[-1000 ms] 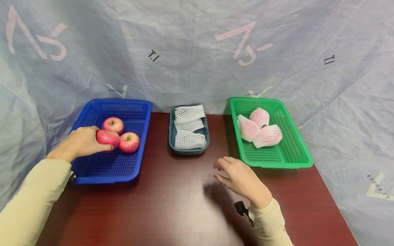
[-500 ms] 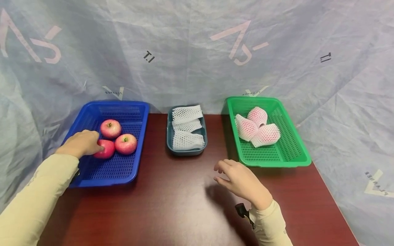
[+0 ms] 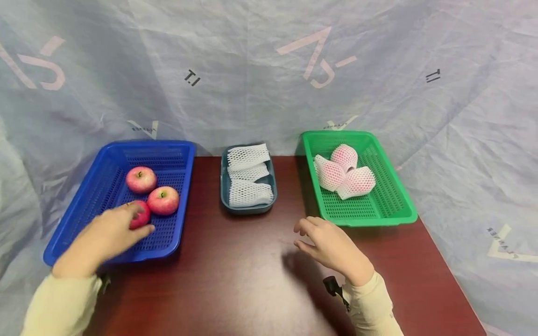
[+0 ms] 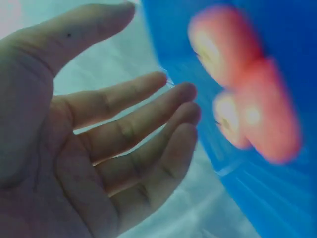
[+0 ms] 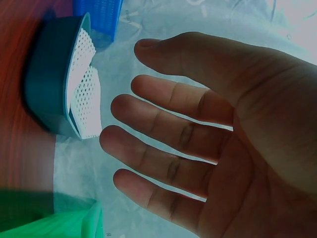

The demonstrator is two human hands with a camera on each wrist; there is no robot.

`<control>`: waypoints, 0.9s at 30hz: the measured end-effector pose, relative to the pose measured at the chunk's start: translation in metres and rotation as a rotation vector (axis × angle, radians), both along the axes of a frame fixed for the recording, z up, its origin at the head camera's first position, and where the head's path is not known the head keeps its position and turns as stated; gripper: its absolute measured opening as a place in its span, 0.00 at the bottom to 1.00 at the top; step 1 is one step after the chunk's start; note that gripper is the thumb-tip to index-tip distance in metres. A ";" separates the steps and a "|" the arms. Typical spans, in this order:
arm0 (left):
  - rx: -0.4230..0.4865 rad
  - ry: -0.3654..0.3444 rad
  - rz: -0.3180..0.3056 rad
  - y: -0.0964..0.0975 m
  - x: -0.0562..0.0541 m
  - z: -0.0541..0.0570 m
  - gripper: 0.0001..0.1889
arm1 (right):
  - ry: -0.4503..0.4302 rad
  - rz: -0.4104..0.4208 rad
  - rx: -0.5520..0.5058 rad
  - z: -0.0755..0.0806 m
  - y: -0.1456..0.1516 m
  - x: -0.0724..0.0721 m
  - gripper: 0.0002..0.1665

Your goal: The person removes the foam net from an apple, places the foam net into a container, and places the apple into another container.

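Note:
My left hand [image 3: 101, 238] is over the near left part of the blue basket [image 3: 187, 186], its palm empty and fingers loosely spread in the left wrist view. Three red apples sit together in that basket: a back apple [image 3: 141, 179], a right apple [image 3: 163, 200] and a front apple [image 3: 142, 217] partly hidden behind my fingers. The left wrist view shows the apples [image 4: 267, 111] blurred, apart from my fingertips. My right hand [image 3: 332, 245] hovers over the table before the green basket [image 3: 403, 205], fingers relaxed and holding nothing.
Between the baskets, a small dark teal tray [image 3: 248, 211] holds white foam net sleeves [image 3: 250, 192]. Three net-wrapped fruits [image 3: 357, 182] lie in the green basket. A grey-blue cloth [image 3: 252, 70] hangs behind the dark red table [image 3: 227, 275].
My left hand set the held apple down beside the other two, let go and drew back toward me. The view shifted slightly left; my right hand stayed nearly still.

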State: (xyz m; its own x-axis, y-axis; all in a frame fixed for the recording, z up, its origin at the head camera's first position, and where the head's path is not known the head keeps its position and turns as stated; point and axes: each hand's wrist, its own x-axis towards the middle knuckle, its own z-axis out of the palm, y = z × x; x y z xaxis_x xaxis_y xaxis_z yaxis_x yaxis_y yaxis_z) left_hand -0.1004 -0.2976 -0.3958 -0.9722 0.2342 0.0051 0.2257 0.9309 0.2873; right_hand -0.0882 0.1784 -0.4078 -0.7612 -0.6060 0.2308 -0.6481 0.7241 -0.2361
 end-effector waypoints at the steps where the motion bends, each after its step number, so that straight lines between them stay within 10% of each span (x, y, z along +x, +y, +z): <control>1: 0.017 0.028 -0.002 0.010 0.012 0.000 0.24 | 0.000 0.001 0.000 0.000 0.000 0.000 0.13; 9: 0.088 0.046 0.022 0.059 0.067 -0.009 0.26 | 0.010 0.015 0.012 0.000 0.000 -0.004 0.13; 21: 0.105 0.038 0.010 0.068 0.070 -0.016 0.25 | 0.050 0.007 0.025 0.008 0.010 -0.011 0.13; 27: 0.110 0.033 0.005 0.069 0.069 -0.016 0.26 | -0.081 -0.067 0.072 0.034 0.037 -0.041 0.13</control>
State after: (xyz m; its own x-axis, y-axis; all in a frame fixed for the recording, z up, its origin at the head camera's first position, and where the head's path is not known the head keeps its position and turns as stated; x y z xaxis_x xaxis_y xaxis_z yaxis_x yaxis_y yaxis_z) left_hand -0.0310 -0.2285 -0.4119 -0.9723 0.2251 0.0630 0.2320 0.8952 0.3805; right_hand -0.1288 0.2155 -0.3739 -0.8149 -0.5661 0.1247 -0.5787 0.7821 -0.2309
